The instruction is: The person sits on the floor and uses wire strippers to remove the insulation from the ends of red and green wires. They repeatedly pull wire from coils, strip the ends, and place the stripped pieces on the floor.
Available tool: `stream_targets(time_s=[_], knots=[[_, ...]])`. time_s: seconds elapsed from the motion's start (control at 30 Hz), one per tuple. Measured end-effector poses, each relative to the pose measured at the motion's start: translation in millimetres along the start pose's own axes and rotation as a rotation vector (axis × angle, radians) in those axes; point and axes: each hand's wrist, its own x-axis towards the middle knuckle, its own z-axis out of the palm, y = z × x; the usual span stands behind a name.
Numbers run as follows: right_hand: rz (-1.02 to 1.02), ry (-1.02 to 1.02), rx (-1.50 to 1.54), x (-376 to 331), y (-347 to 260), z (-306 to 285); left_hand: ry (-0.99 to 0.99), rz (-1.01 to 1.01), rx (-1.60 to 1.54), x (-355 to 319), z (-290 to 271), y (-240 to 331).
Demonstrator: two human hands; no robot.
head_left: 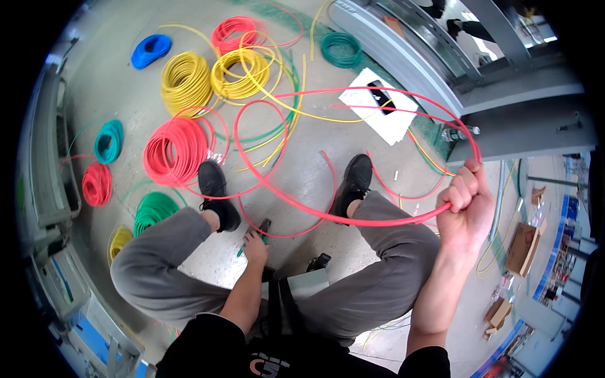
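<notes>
Your right hand (466,198) is closed in a fist around the red wire (378,222), raised beside your right knee, with the wire's wide loops reaching out over the floor in front of you. Your left hand (255,247), low between your legs, curls its fingers round a green-handled tool (266,225); I cannot tell whether its handles are squeezed together.

A tangle looks the likeliest trouble: the red loops cross loose yellow strands near the yellow coil (234,87) and sweep close to your left shoe (213,179) — a hard pull could drag those strands along or catch your foot. If your right fist slackens, the springy loops might fly open. The tool's dark tip sits near a red strand, so a careless squeeze could nick it.

Ahead to the right, papers (394,126) with a phone (381,97) on them lie under the sweep of the wire, and a swinging loop could knock the phone. A clear bottle (459,133) and the grey metal cabinet (523,129) crowd your right hand's far side. On your left, the big red coil (175,151) and a green coil (155,211) hem in your leg — little room to step there.
</notes>
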Motion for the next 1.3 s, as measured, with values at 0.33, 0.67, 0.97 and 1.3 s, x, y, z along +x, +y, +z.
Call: stream_targets(time_s=[0.33,0.67,0.97,1.3], knots=[[-0.035,0.134,-0.086,19.0,20.2,15.3,-0.231,0.106,0.155,12.5,-36.0,4.2],[-0.03,0.151,-0.043,52.9,38.8,13.6,-0.369,0.642,0.865,9.2,-125.9,5.2],[-0.028,0.166,-0.017,42.8,42.6,15.0,-0.348,1.154,1.063,-69.8,-260.6,42.1],[-0.007,0.188,-0.01,41.3,46.0,15.6,0.57,1.718,-0.206,-131.2,-396.3,102.2]])
